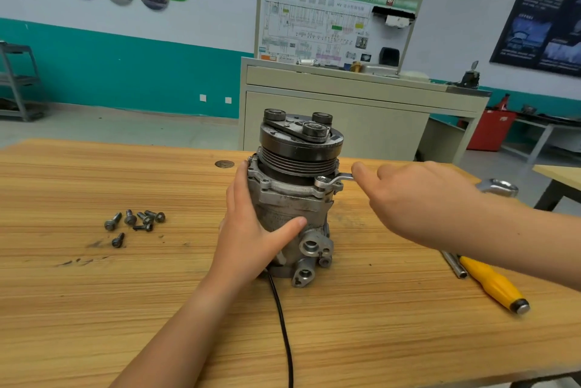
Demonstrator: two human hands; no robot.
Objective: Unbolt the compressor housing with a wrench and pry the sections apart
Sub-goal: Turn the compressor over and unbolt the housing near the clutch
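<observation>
A black cable (pixel 284 334) runs from the near edge of the wooden worktop (pixel 94 309) up to the foot of the compressor (pixel 292 208). At near right lies a yellow-handled screwdriver (pixel 493 285), with a slim metal rod (pixel 454 265) just beside its far end.

The compressor stands upright at the middle of the worktop, its black pulley (pixel 298 142) on top. The left hand (pixel 251 236) steadies it. Its fingers (pixel 240 186) are straight and pressed together against the left side of the housing, and the thumb is spread across the front.

To the left, well apart from the compressor, seven loose bolts (pixel 135 221) lie in a small cluster on the bare wood, in no tray or dish.

The ring end of a wrench (pixel 333 180) sits on a bolt at the right of the upper flange. The right hand (pixel 418 199) covers the shaft, with the index finger straight along it and the other fingers bent over it.

Beyond the worktop stands a beige cabinet (pixel 330 123) carrying a wiring-diagram board (pixel 330 29). At far right is a red bin (pixel 490 133), and what it holds cannot be made out.
</observation>
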